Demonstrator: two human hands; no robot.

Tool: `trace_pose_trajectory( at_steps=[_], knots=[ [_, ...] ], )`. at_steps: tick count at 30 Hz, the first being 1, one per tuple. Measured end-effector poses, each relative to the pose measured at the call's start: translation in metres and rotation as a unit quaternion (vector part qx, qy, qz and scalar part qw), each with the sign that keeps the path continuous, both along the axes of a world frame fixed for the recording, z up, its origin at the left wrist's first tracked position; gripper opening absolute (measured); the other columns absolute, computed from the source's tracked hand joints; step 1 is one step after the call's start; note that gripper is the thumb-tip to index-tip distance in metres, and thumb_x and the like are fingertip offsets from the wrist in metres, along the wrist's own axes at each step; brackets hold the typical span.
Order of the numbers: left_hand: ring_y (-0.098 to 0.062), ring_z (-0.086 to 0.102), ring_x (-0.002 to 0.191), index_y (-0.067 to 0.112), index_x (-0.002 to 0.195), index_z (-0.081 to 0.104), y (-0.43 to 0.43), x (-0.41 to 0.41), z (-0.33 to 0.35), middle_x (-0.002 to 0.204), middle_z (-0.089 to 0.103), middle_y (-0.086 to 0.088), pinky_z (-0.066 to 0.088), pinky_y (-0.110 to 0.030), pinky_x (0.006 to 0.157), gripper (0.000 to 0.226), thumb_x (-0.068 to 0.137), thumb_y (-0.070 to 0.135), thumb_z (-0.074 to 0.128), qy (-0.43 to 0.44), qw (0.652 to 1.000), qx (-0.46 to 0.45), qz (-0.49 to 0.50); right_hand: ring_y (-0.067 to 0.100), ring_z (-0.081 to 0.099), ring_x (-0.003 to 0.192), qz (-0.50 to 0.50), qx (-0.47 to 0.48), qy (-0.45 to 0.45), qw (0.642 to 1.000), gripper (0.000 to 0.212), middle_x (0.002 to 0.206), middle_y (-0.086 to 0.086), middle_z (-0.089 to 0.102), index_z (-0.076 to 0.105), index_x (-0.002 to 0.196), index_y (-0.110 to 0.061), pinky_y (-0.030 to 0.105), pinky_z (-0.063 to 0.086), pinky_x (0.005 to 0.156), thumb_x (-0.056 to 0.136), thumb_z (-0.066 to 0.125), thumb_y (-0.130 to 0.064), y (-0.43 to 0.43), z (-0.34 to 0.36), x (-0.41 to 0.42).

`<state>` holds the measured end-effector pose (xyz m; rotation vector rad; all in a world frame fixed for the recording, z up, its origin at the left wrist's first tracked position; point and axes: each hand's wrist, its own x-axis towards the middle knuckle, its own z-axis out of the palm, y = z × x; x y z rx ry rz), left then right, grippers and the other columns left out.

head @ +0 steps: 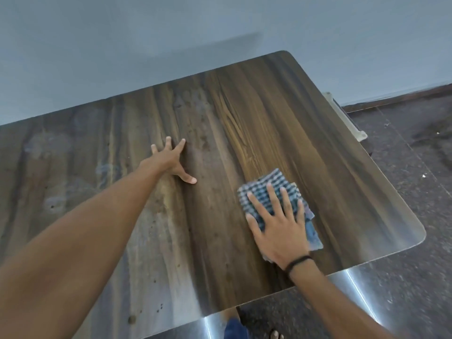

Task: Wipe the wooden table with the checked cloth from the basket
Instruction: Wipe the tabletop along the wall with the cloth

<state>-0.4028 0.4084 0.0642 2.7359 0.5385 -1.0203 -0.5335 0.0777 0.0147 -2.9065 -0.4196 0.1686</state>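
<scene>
Left hand (171, 162) lay flat mid-table, right hand (278, 231) pressed on cloth (269, 187) near right side. Wide strip of open table top (220, 118) ran between them. Wall (146, 33) closed off far edge.

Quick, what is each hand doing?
Left hand: open, flat on the wooden table.
Right hand: open, pressing the checked cloth.

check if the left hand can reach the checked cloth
Probably yes: only bare wooden table lies between the left hand and the checked cloth, though the right hand covers much of it.
</scene>
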Motion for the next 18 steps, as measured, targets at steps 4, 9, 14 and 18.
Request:
trace_pose_trajectory(
  at_steps=[4, 9, 14, 18],
  knots=[
    [-0.051, -0.021, 0.145, 0.048, 0.149, -0.024, 0.010, -0.002, -0.009, 0.160, -0.033, 0.001, 0.012, -0.069, 0.116, 0.167, 0.019, 0.078, 0.077, -0.012, 1.000, -0.027, 0.003, 0.023, -0.001, 0.155, 0.099, 0.019, -0.001, 0.995, 0.057, 0.168, -0.010, -0.003, 0.009, 0.154, -0.055, 0.058, 0.001, 0.122, 0.100, 0.022, -0.067, 0.023, -0.002, -0.041],
    [-0.051, -0.022, 0.144, 0.046, 0.151, -0.022, 0.005, -0.008, -0.004, 0.160, -0.033, 0.001, 0.011, -0.070, 0.115, 0.156, 0.043, 0.067, 0.088, -0.008, 0.999, -0.037, 0.011, 0.028, 0.003, 0.155, -0.011, 0.000, 0.020, 1.000, 0.060, 0.169, -0.003, 0.006, 0.013, 0.156, -0.049, 0.061, 0.002, 0.121, 0.099, 0.023, -0.066, 0.025, 0.004, 0.009],
    [-0.051, -0.019, 0.145, 0.046, 0.151, -0.022, 0.005, -0.004, -0.001, 0.161, -0.032, 0.001, 0.012, -0.071, 0.114, 0.158, 0.039, 0.069, 0.087, -0.020, 0.999, -0.036, 0.008, 0.023, -0.001, 0.155, 0.121, 0.004, 0.006, 0.993, 0.057, 0.168, -0.010, -0.003, 0.006, 0.154, -0.055, 0.060, 0.008, 0.121, 0.101, 0.023, -0.065, -0.005, 0.004, -0.072],
    [-0.052, -0.020, 0.144, 0.045, 0.150, -0.025, 0.001, -0.002, -0.001, 0.160, -0.034, 0.001, 0.012, -0.070, 0.115, 0.157, 0.044, 0.066, 0.089, -0.004, 1.000, -0.030, 0.010, 0.028, 0.000, 0.155, -0.025, -0.014, 0.025, 0.999, 0.058, 0.168, -0.004, 0.001, 0.009, 0.156, -0.050, 0.061, 0.000, 0.121, 0.101, 0.020, -0.064, 0.001, 0.003, -0.017]
  ],
)
